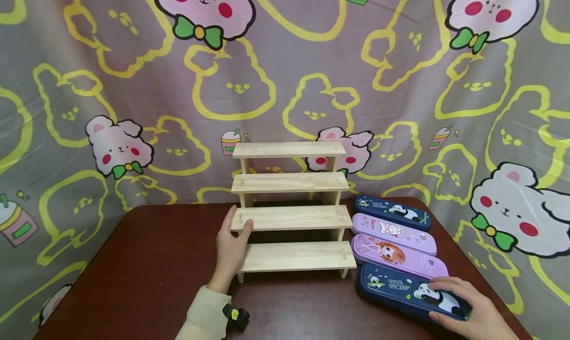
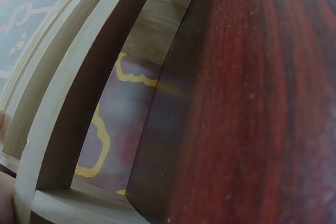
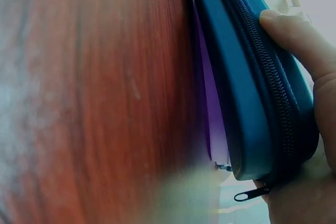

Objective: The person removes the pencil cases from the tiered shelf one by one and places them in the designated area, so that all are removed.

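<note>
A pale wooden stepped rack [image 1: 294, 257] with several tiers stands on the table. My left hand [image 1: 232, 248] grips the left end of its second-lowest tier, thumb on top. On the right, my right hand [image 1: 474, 305] holds the right end of a navy zippered pencil case [image 1: 392, 284] with a panda on its lid. The right wrist view shows the thumb on the case [image 3: 252, 77] edge and the zipper pull hanging at its end. Behind it lie a purple pencil case [image 1: 369, 248] with a red-haired girl, a lilac one [image 1: 365, 224] and another navy panda case [image 1: 374, 206].
The dark red-brown table [image 1: 147, 270] reaches back to a grey-pink curtain [image 1: 276, 127] with cartoon animals, which hangs behind and on both sides. The row of cases sits close to the rack's right side, along the table's right edge.
</note>
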The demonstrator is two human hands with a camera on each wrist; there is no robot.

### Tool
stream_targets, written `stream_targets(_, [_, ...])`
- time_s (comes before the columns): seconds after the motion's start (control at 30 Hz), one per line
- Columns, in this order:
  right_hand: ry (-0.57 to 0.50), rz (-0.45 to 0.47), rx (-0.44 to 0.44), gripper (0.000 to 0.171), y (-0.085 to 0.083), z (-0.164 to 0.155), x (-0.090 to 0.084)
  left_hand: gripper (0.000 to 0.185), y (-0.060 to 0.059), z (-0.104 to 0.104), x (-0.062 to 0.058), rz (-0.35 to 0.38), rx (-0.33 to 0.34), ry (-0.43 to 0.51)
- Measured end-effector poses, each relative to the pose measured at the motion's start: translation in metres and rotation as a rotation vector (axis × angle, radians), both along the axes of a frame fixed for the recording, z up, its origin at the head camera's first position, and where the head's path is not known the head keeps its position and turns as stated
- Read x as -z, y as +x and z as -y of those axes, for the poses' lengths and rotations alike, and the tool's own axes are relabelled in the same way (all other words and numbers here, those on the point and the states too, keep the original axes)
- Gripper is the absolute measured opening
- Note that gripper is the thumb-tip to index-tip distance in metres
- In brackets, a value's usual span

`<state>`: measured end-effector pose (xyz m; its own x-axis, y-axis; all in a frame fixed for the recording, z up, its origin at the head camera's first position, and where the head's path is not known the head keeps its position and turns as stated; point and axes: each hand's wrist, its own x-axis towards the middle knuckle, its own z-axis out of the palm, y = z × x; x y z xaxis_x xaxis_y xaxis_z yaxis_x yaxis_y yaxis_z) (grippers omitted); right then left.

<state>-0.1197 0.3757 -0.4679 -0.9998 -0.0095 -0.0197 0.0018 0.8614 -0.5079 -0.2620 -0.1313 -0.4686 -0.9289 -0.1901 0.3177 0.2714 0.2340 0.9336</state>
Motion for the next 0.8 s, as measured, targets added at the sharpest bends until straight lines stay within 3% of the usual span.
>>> stream_targets(0.17, [0.009, 0.012, -0.02, 0.063, -0.0013, -0.0031, 0.0014, 0.066, -0.0029, 0.0012, 0.0052, -0.022, -0.001, -0.003])
stream_targets(0.53, [0.071, 0.055, -0.051, 0.063, -0.007, -0.0085, 0.0058, 0.068, -0.0016, 0.0003, 0.0047, -0.02, -0.003, -0.007])
stream_targets(0.8, [0.067, 0.003, -0.076, 0.061, -0.0059, -0.0063, 0.0023, 0.066, -0.0005, 0.0, 0.0034, -0.014, 0.003, 0.003])
